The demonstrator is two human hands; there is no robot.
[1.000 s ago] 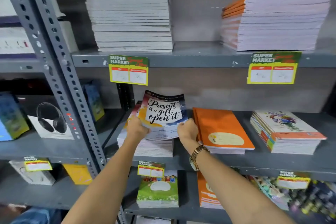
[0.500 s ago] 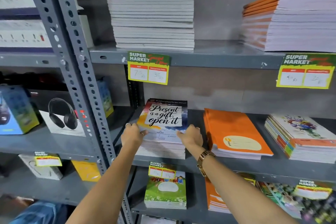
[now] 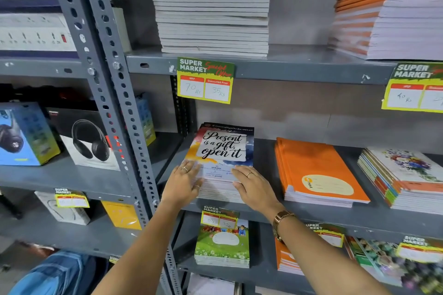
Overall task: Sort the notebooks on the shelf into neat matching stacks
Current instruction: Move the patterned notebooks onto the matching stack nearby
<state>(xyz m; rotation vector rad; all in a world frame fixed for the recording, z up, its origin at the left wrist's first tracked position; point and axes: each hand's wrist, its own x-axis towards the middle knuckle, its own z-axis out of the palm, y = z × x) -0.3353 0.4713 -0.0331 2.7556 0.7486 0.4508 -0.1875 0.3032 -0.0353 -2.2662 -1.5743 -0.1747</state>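
Centre frame: left hand (image 3: pixel 182 184) and right hand (image 3: pixel 254 187), both flat and open, flank near end of "Present is a gift" notebook stack (image 3: pixel 221 189), its long axis running away up-frame.

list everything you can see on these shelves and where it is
quote notebook stack: 1, multicolour cover, middle shelf left
orange notebook stack: 1, middle shelf centre
floral notebook stack: 1, white cover, middle shelf right
grey stack: 1, top shelf
orange-edged stack: 1, top shelf right
green notebook stack: 1, lower shelf
price tag: yellow-green, top shelf edge
headphone box: 1, left bay
left hand: flat on quote stack
right hand: flat on quote stack
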